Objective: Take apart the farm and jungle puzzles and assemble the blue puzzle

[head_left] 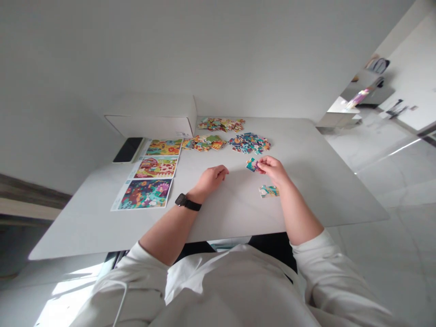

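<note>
My right hand (270, 168) pinches a small teal and pink puzzle piece (252, 164) just above the white table (323, 181). A joined bit of teal puzzle (269, 191) lies on the table beside my right wrist. My left hand (211, 178) rests on the table with its fingers curled loosely and nothing seen in them; a black watch (188, 202) sits on that wrist. A pile of blue and pink pieces (249, 142) lies just beyond my right hand.
Two more piles of pieces, orange (204, 143) and mixed (221, 124), lie farther back. A sheet with three reference pictures (151, 175) lies at the left. A white box (153, 116) and a black phone (128, 149) stand behind it.
</note>
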`<action>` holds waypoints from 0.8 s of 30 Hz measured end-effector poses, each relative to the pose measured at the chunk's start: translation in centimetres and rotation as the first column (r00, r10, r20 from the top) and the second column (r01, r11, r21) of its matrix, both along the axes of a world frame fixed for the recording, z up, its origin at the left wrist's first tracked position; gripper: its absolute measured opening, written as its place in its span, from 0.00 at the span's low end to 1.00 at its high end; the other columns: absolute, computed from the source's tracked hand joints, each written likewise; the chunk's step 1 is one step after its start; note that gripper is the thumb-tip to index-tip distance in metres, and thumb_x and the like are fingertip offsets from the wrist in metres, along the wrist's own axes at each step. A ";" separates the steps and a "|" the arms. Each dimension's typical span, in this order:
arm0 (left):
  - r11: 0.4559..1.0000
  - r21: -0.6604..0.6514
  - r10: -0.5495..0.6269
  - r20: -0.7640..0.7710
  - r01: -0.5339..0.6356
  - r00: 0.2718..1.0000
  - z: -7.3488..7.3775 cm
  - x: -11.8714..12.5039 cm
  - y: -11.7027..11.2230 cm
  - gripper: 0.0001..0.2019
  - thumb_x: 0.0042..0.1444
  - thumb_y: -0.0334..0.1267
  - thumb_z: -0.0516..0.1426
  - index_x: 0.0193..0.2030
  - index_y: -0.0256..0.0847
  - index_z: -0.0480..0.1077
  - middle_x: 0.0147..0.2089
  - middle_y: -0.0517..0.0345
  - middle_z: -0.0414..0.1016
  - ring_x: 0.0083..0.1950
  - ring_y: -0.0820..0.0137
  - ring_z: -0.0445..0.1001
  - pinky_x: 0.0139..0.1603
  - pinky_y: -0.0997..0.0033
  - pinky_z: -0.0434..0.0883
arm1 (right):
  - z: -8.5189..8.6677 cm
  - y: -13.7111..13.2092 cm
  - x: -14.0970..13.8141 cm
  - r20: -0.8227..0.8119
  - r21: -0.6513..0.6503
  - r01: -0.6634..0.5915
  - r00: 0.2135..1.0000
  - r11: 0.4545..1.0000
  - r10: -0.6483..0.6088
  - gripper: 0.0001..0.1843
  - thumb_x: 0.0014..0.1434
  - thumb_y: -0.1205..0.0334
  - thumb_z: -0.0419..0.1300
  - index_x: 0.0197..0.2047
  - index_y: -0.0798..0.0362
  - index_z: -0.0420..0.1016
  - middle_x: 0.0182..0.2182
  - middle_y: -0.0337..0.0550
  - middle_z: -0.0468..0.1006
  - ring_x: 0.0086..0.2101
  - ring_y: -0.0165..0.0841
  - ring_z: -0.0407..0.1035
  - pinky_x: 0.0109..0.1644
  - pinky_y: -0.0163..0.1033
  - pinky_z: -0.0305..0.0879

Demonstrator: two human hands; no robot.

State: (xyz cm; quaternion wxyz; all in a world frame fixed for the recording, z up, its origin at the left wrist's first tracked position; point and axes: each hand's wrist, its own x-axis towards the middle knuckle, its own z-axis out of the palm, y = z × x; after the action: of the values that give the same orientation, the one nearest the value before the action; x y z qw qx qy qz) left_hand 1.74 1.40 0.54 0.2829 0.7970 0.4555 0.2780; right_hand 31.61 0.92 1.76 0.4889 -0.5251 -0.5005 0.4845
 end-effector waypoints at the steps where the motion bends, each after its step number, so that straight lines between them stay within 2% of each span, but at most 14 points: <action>1: 1.000 0.009 0.007 0.041 -0.007 0.999 0.0 0.0 -0.1 0.14 0.69 0.40 0.52 0.46 0.41 0.79 0.37 0.55 0.83 0.38 0.67 0.79 0.43 0.69 0.71 | -0.2 0.0 -0.2 -0.013 -0.018 -0.016 1.000 1.000 0.015 0.29 0.42 0.40 0.80 0.37 0.49 0.75 0.34 0.41 0.85 0.33 0.34 0.78 0.35 0.37 0.72; 3: 1.000 0.012 0.021 0.108 -0.023 0.994 0.2 0.1 -0.5 0.13 0.68 0.42 0.55 0.50 0.41 0.79 0.41 0.54 0.84 0.40 0.68 0.79 0.44 0.69 0.73 | -0.4 0.1 -0.6 -0.014 -0.031 -0.049 0.999 0.998 0.048 0.28 0.43 0.41 0.80 0.37 0.49 0.76 0.34 0.42 0.85 0.34 0.35 0.78 0.36 0.37 0.72; 6: 1.000 0.009 0.022 0.155 -0.024 0.988 1.3 0.9 -1.6 0.14 0.68 0.45 0.59 0.53 0.42 0.78 0.46 0.53 0.85 0.40 0.69 0.80 0.44 0.70 0.75 | -0.3 0.0 -0.9 0.042 -0.017 -0.094 0.995 0.995 0.094 0.25 0.46 0.42 0.79 0.37 0.50 0.78 0.33 0.42 0.85 0.35 0.35 0.78 0.38 0.38 0.71; 9: 1.000 0.005 0.010 0.129 -0.011 0.992 2.6 2.0 -2.6 0.16 0.66 0.44 0.62 0.57 0.42 0.76 0.52 0.51 0.84 0.41 0.69 0.81 0.45 0.69 0.76 | -0.3 -0.3 -1.2 0.105 0.002 -0.151 0.983 0.989 0.150 0.23 0.49 0.42 0.77 0.37 0.50 0.79 0.33 0.43 0.85 0.35 0.35 0.76 0.37 0.38 0.70; 12: 0.997 -0.076 0.012 0.067 -0.006 0.998 3.4 3.0 -3.0 0.18 0.64 0.42 0.64 0.59 0.43 0.74 0.51 0.52 0.85 0.40 0.69 0.81 0.43 0.70 0.75 | -0.5 -0.6 -1.5 0.129 0.011 -0.206 0.971 0.979 0.203 0.22 0.50 0.43 0.77 0.38 0.50 0.80 0.33 0.42 0.85 0.34 0.34 0.75 0.37 0.38 0.69; 14: 0.989 -0.150 0.019 0.044 -0.012 0.999 3.4 3.5 -2.9 0.15 0.65 0.43 0.64 0.56 0.43 0.75 0.47 0.53 0.85 0.37 0.69 0.81 0.39 0.72 0.74 | -0.7 -0.7 -1.8 0.142 0.012 -0.238 0.962 0.971 0.233 0.21 0.51 0.44 0.76 0.38 0.50 0.80 0.33 0.41 0.85 0.33 0.33 0.74 0.38 0.38 0.70; 18: 0.952 -0.307 0.013 0.056 0.004 0.998 3.1 3.9 -2.4 0.05 0.66 0.39 0.61 0.42 0.41 0.76 0.39 0.54 0.85 0.29 0.72 0.77 0.29 0.74 0.71 | -0.8 -0.8 -2.2 0.167 0.013 -0.268 0.950 0.963 0.262 0.19 0.51 0.45 0.76 0.37 0.49 0.81 0.32 0.40 0.84 0.32 0.33 0.74 0.39 0.39 0.72; 20: 0.919 -0.393 0.014 0.111 0.031 0.994 3.0 3.9 -2.2 0.05 0.65 0.37 0.61 0.38 0.40 0.75 0.36 0.54 0.84 0.28 0.72 0.76 0.27 0.75 0.70 | -0.8 -0.9 -2.3 0.162 0.012 -0.277 0.949 0.961 0.271 0.19 0.52 0.45 0.75 0.38 0.49 0.81 0.32 0.40 0.84 0.32 0.34 0.74 0.39 0.40 0.73; 24: 0.857 -0.512 0.083 0.249 0.058 0.965 2.6 3.9 -2.1 0.07 0.64 0.39 0.63 0.37 0.39 0.75 0.35 0.51 0.84 0.31 0.70 0.78 0.27 0.76 0.73 | -0.6 -0.9 -2.3 0.149 0.014 -0.284 0.949 0.959 0.279 0.18 0.55 0.45 0.73 0.40 0.49 0.82 0.33 0.41 0.84 0.32 0.34 0.74 0.41 0.41 0.75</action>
State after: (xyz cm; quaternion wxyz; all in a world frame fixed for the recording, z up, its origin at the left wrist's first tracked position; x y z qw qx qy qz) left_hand 5.59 -0.71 3.18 0.5414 0.6454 0.4768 0.2510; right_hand 29.32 0.01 1.12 0.3862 -0.4735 -0.6132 0.5006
